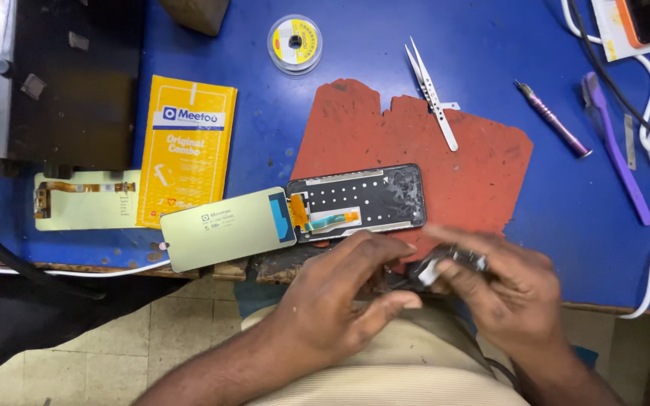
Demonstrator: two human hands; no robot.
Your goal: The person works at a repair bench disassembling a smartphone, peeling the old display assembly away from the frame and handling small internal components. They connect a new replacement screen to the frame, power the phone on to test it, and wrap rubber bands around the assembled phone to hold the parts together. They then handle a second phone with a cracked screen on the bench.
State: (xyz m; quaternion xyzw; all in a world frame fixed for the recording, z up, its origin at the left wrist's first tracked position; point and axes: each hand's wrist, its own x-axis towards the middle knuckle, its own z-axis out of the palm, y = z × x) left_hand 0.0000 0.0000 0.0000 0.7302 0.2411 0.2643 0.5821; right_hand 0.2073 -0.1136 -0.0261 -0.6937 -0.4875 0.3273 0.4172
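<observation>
— What are you on right now?

— Both my hands are closed on a small dark part [449, 265] at the tabletop's [566, 203] near edge, just below the phone frame [356, 203]: left hand [340, 297] steadying it, right hand [502, 289] pinching it.

— And next?

— I judge it needs a fine grip; the tweezers [432, 94] lie well beyond the phone frame.
</observation>
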